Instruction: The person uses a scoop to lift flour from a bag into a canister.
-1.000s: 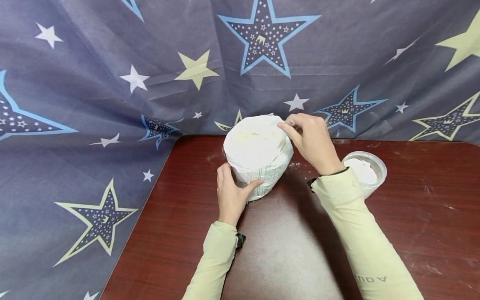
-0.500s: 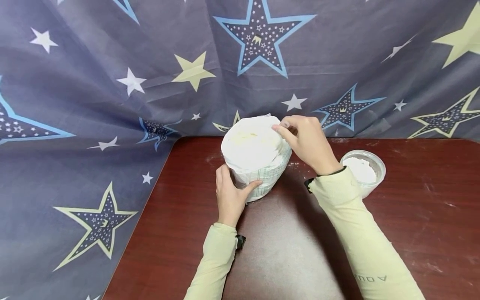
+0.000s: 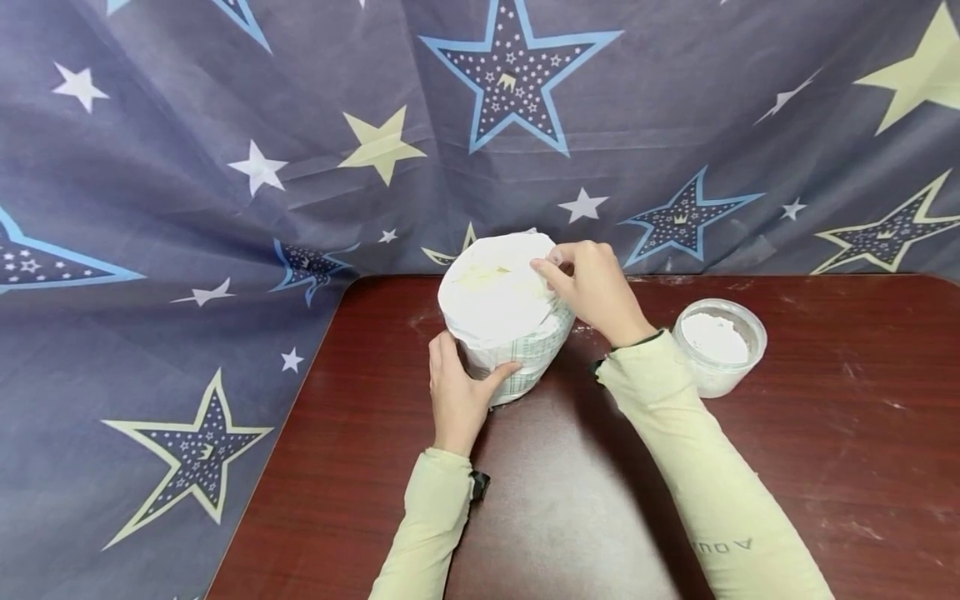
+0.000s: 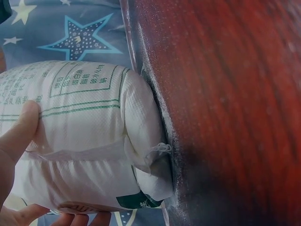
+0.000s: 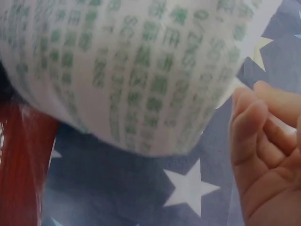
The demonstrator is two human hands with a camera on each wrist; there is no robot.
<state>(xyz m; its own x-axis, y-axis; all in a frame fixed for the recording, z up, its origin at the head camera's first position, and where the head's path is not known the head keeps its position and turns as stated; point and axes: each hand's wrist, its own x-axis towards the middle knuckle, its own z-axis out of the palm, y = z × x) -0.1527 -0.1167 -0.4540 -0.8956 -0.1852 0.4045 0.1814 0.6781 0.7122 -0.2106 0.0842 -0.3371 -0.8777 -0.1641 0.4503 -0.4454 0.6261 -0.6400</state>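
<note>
A white woven flour bag with green print stands on the table, its mouth spread wide and pale powder inside. My left hand grips its lower left side, thumb across the front. In the left wrist view, the thumb presses the printed side of the bag, while other fingers reach under its far edge. At the bag's right rim, my right hand pinches the edge between thumb and fingertips. The right wrist view shows this hand beside the bag's green-lettered flap.
To the right stands a clear round tub holding white powder. Powder traces mark the dark red table. A star-patterned cloth hangs behind and to the left of the table.
My right hand has moved a little left and down, still pinching the bag's rim. More of the tub shows now beside the sleeve. The left hand keeps its grip.
</note>
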